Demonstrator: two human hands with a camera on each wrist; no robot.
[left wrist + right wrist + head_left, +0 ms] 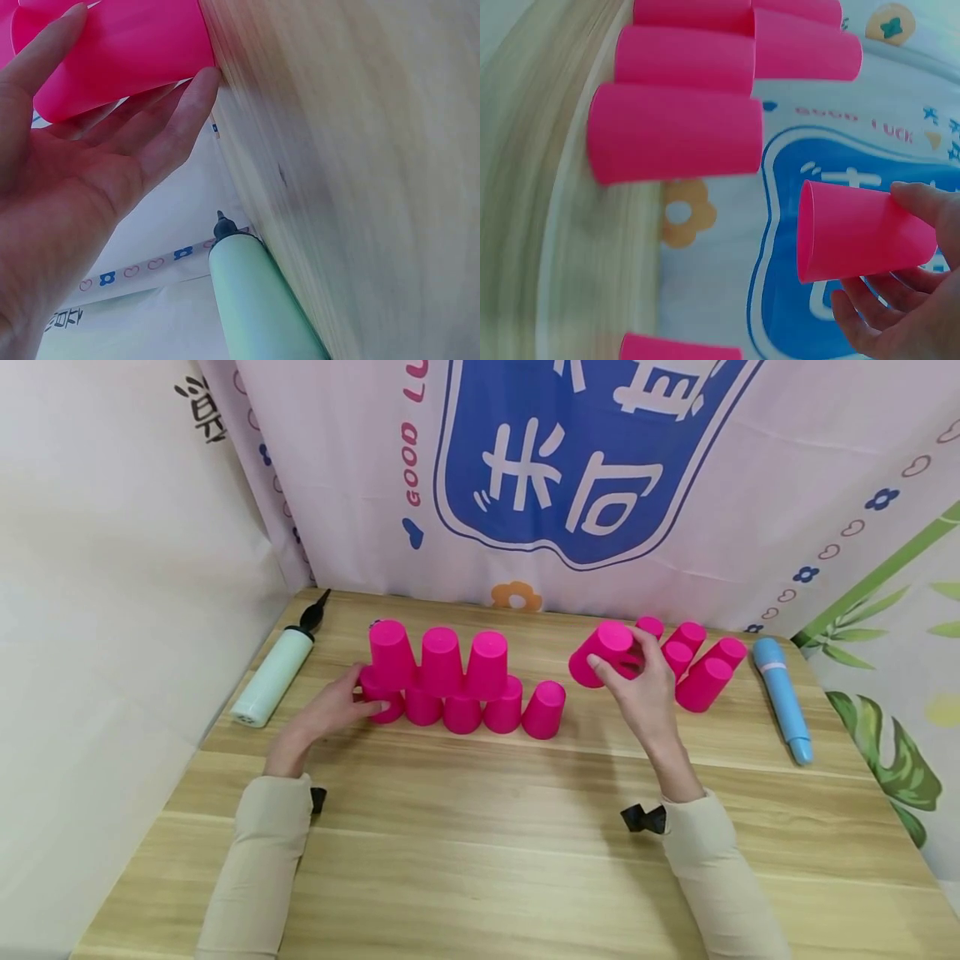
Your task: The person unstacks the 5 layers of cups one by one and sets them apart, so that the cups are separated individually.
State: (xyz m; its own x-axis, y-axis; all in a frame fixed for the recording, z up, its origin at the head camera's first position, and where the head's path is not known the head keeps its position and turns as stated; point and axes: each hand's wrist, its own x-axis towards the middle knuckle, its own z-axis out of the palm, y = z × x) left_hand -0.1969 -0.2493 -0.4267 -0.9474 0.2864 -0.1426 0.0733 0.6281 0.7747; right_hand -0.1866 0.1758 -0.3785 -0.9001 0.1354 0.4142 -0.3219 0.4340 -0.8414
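Observation:
Several upside-down pink cups (543, 710) stand in a row on the table, with 3 more cups (441, 662) bridging them as a second layer. At the row's left end, my left hand (337, 703) holds the lowest pink cup (135, 56), thumb on the near side and fingers round the back. My right hand (645, 689) grips another pink cup (866, 231) between thumb and fingers. This cup hangs tilted in the air, base up, right of the second layer. In the right wrist view its rim faces left, apart from the stacked cups (676, 133).
More upside-down pink cups (703, 685) stand at the back right. A light blue tube-shaped object (783, 702) lies at the right edge. A mint green hand pump (273, 677) with a black nozzle lies at the left. A printed cloth (330, 493) hangs behind the wooden table (480, 843).

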